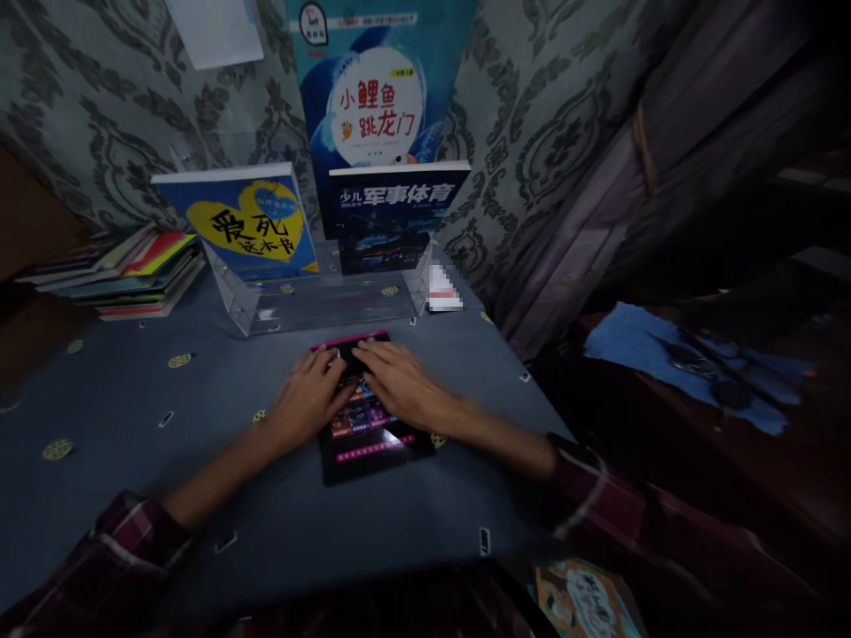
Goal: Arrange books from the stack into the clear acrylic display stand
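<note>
left grip [309, 384], right grip [400, 381] spread on dark book's [376, 443] far half

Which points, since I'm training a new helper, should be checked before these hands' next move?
1. Black glossy book flat on the patterned tablecloth: ok.
2. Left hand on the book: ok, over its left side.
3. Right hand on the book: ok, over its upper right part.
4. Firm grip on the book's edges: cannot tell; the fingertips are dark and blurred.
5. Whole cover visible: not ok; the hands hide much of its upper half.
6. Clear acrylic stand upright beyond the hands: ok, with the blue yellow-heart book and navy book propped up.
</note>
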